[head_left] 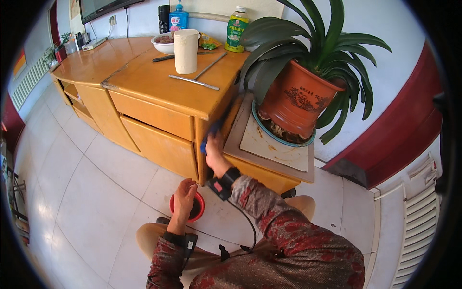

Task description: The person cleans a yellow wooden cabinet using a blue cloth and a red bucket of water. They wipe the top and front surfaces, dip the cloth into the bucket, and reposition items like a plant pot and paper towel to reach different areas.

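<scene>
My right hand reaches forward to the side of the wooden cabinet, beside its front corner. In its fingers is a blue cloth, pressed into the narrow gap between the cabinet and the low stand; part of the cloth is blurred. Lower down, my left hand hangs over the rim of a small red bucket on the floor. Its fingers are loosely extended and hold nothing that I can see. Dark contents show inside the bucket, partly covered by that hand.
A potted plant with long leaves stands in a blue-rimmed dish on the low stand. On the cabinet top are a cream cylinder, a metal T-shaped rod, a white bowl, a green bottle and a blue bottle.
</scene>
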